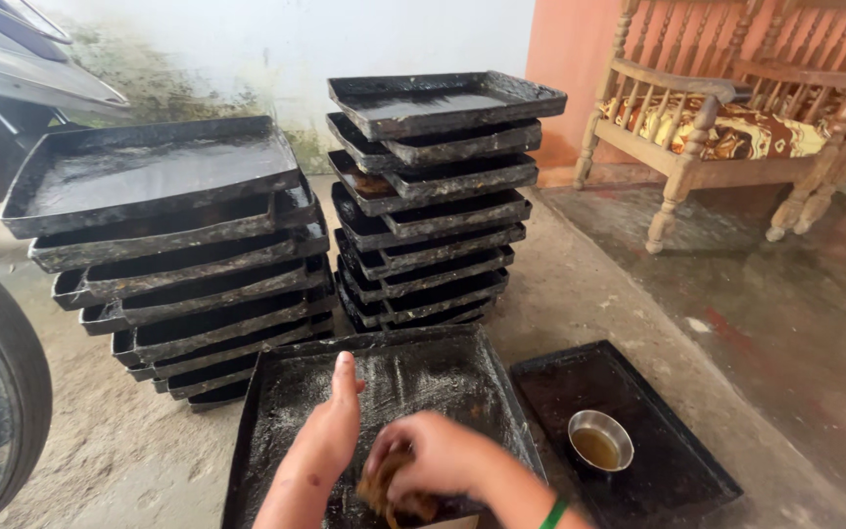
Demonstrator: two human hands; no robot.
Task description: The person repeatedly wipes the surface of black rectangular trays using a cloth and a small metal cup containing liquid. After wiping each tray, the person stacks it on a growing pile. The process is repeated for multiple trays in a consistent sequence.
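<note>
Item: black tray on the floor, directly before us. Our left hand lies flat on it, fingers together and straight. Our right hand has its fingers clamped on a brown rag pressed to the tray's near edge. Right: second tray carrying a metal bowl of amber liquid. Behind: two tray stacks.

Both forearms enter from the lower edge and converge over the near black tray, the landmark. The left hand lies flat and palm-down on the tray's floor, fingers together, thumb raised toward the tray's far rim. The right hand, just right of it, is curled in a closed grip around a brown rag; a green band circles its wrist.
</note>
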